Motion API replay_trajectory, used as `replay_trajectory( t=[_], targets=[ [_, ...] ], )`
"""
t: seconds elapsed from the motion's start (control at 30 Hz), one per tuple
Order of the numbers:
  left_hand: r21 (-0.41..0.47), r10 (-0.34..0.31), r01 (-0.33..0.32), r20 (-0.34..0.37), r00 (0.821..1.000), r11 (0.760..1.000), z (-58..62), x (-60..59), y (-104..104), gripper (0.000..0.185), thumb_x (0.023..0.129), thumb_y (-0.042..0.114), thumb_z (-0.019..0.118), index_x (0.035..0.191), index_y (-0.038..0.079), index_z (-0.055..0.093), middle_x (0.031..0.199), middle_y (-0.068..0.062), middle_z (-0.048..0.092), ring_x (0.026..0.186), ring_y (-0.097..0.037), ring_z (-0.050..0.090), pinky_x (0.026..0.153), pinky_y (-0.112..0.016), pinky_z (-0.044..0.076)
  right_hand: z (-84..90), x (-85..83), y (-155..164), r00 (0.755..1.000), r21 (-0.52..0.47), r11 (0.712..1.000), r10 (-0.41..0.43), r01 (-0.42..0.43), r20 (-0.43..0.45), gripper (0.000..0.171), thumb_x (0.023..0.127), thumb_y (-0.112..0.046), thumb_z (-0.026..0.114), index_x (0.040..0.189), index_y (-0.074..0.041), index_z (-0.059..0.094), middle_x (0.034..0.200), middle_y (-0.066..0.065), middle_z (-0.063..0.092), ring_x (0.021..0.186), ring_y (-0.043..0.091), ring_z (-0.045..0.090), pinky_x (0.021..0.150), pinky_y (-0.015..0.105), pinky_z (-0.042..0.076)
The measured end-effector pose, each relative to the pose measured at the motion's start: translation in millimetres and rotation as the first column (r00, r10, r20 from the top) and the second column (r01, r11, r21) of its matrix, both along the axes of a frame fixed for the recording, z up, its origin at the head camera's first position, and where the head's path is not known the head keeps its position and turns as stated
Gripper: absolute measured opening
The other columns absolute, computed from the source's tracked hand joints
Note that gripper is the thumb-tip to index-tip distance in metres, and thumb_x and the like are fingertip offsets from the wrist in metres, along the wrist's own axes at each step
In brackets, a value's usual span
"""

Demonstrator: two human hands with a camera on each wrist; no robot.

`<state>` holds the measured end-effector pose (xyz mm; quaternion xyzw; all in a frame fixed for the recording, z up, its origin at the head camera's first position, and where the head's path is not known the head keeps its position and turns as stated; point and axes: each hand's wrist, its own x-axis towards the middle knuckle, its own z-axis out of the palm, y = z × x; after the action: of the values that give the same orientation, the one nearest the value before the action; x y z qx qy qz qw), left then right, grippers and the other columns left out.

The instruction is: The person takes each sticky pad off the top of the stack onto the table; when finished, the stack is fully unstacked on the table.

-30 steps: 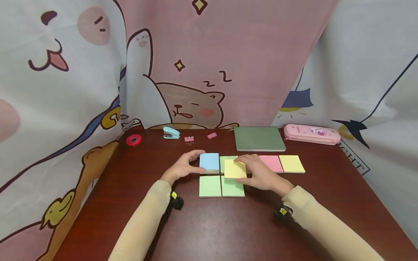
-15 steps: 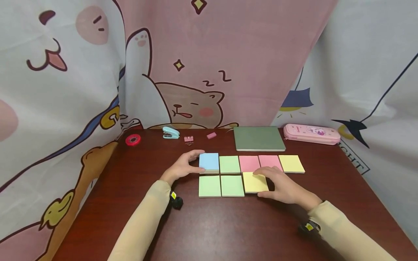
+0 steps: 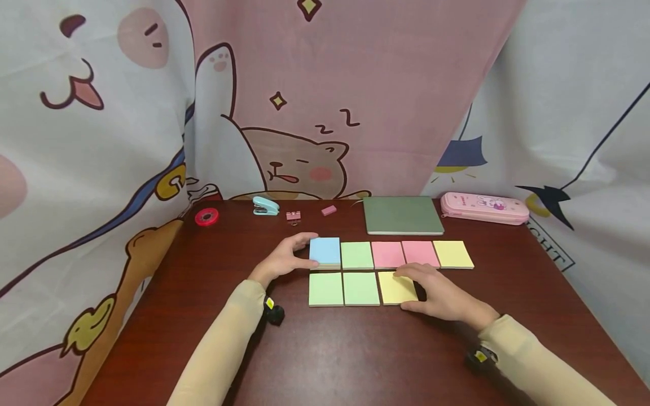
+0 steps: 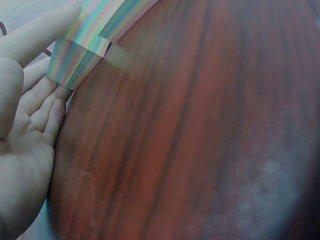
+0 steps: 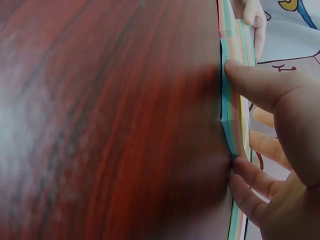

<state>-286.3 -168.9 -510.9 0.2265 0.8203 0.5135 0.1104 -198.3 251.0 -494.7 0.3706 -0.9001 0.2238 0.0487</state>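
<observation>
Grips blue pad (image 3: 325, 251) in half-curled left hand (image 3: 284, 259), yellow pad (image 3: 394, 288) likewise in right hand (image 3: 443, 293); has pencil case (image 3: 482, 210) beside notebook (image 3: 403, 216), pink pads (image 3: 387, 255) in front.

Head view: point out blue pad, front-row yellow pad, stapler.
Blue pad (image 3: 325, 250), head view, middle of top face.
Front-row yellow pad (image 3: 396, 289), head view, middle of top face.
Stapler (image 3: 266, 204), head view, upper arm.

Brown table (image 3: 365, 355): note pads (image 3: 361, 289) in 2 rows, notebook (image 3: 403, 215), pencil case (image 3: 484, 208).
</observation>
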Motion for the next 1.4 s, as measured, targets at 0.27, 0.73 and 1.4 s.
replay_trajectory(
  t=[0.27, 0.73, 1.4],
  targets=[
    [0.010, -0.008, 0.008, -0.009, 1.000, 1.000, -1.2, -0.6, 0.2, 0.079, 0.086, 0.021, 0.090, 0.154, 0.010, 0.052, 0.156, -0.005, 0.053, 0.148, -0.032, 0.044, 0.124, -0.052, 0.032, 1.5, 0.7, -3.9, 1.000, 0.009, 1.000, -0.008, 0.008, 0.001, 0.065, 0.081, -0.031, 0.092, 0.134, -0.005, 0.066, 0.134, 0.003, 0.067, 0.125, 0.028, 0.060, 0.106, 0.051, 0.046],
    [-0.010, -0.005, 0.005, -0.013, 1.000, 1.000, 2.3, -2.3, -0.3, 0.080, 0.086, 0.021, 0.090, 0.155, 0.010, 0.052, 0.156, -0.004, 0.053, 0.148, -0.029, 0.045, 0.124, -0.049, 0.033, 0.3, -0.4, -3.1, 1.000, 0.017, 1.000, -0.007, 0.007, -0.005, 0.066, 0.081, -0.033, 0.092, 0.135, -0.006, 0.066, 0.135, 0.003, 0.068, 0.125, 0.027, 0.060, 0.105, 0.051, 0.046],
    [-0.009, 0.000, 0.000, -0.018, 1.000, 1.000, -0.6, -0.2, 0.1, 0.079, 0.087, 0.020, 0.089, 0.155, 0.008, 0.051, 0.156, -0.007, 0.053, 0.147, -0.032, 0.045, 0.124, -0.051, 0.033, 21.6, -6.6, -19.8, 0.998, -0.140, 0.989, -0.043, 0.036, -0.047, 0.057, 0.085, -0.025, 0.089, 0.133, -0.004, 0.066, 0.125, 0.009, 0.071, 0.104, 0.027, 0.066, 0.089, 0.045, 0.055]
  ],
)
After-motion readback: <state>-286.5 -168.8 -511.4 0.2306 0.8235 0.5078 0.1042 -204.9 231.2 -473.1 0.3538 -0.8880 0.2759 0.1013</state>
